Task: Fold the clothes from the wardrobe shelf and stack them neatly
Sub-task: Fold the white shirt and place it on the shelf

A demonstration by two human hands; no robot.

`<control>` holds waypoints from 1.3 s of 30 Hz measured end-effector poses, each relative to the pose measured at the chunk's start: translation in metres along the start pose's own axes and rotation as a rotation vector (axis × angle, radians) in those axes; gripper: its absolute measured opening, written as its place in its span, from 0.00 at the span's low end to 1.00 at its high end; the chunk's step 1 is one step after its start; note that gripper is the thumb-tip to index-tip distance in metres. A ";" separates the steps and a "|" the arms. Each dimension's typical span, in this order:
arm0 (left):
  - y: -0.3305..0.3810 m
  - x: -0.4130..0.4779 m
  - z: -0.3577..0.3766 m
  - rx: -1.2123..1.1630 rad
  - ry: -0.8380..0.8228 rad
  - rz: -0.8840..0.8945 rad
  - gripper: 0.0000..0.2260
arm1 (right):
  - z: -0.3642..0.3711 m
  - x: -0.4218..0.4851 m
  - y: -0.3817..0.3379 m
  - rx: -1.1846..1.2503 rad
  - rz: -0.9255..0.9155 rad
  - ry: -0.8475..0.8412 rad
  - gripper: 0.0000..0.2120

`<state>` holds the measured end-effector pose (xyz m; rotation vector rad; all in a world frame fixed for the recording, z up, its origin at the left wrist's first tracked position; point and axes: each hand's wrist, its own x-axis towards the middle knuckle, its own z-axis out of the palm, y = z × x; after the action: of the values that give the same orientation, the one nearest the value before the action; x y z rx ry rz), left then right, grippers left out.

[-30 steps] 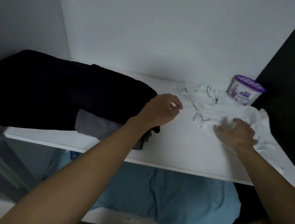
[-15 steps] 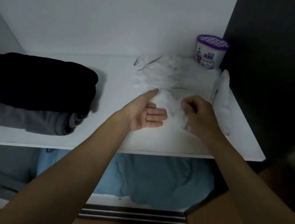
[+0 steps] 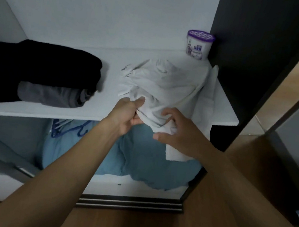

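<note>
A crumpled white garment (image 3: pixel 169 85) lies on the right half of the white wardrobe shelf (image 3: pixel 106 106), with one part hanging over the front edge. My left hand (image 3: pixel 126 113) pinches a fold of it between thumb and fingers at the shelf's front. My right hand (image 3: pixel 180 132) grips the bunched cloth just to the right, fingers curled into it, and a white flap hangs below that hand. On the left of the shelf sits a stack of folded black clothes (image 3: pixel 37 65) over a folded grey piece (image 3: pixel 51 94).
A purple-lidded tub (image 3: pixel 199 44) stands in the shelf's back right corner against the dark side panel (image 3: pixel 245 59). Blue bedding (image 3: pixel 139 161) and a blue hanger (image 3: pixel 62 128) lie in the compartment below. A sliding-door track (image 3: pixel 130 202) and wooden floor are underneath.
My left hand went from palm-up and open to pinching the white garment. Both hands have drawn the cloth toward the shelf's front edge, and part of it now hangs over.
</note>
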<state>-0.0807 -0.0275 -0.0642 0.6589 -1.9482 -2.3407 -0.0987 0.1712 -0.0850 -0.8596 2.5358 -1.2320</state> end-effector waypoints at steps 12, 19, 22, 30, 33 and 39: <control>-0.120 -0.169 -0.153 0.003 0.311 -0.135 0.10 | 0.080 -0.122 -0.085 -0.276 0.109 -0.427 0.16; -0.152 -0.239 -0.198 0.071 0.380 -0.211 0.14 | 0.088 -0.173 -0.116 0.359 0.399 -0.078 0.12; -0.157 -0.259 -0.196 0.112 0.349 -0.227 0.14 | 0.093 -0.180 -0.134 0.573 0.409 -0.037 0.15; -0.129 -0.272 -0.180 -0.139 0.371 -0.020 0.07 | 0.073 -0.184 -0.164 0.888 0.358 0.020 0.15; -0.114 -0.274 -0.165 0.039 0.464 0.058 0.11 | 0.055 -0.189 -0.159 0.967 0.360 0.103 0.13; -0.108 -0.275 -0.137 0.272 0.498 0.247 0.08 | 0.042 -0.210 -0.140 1.118 0.294 0.144 0.13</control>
<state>0.2419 -0.0534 -0.1005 0.8576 -1.9785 -1.5924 0.1477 0.1973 -0.0202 -0.1212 1.4897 -2.2120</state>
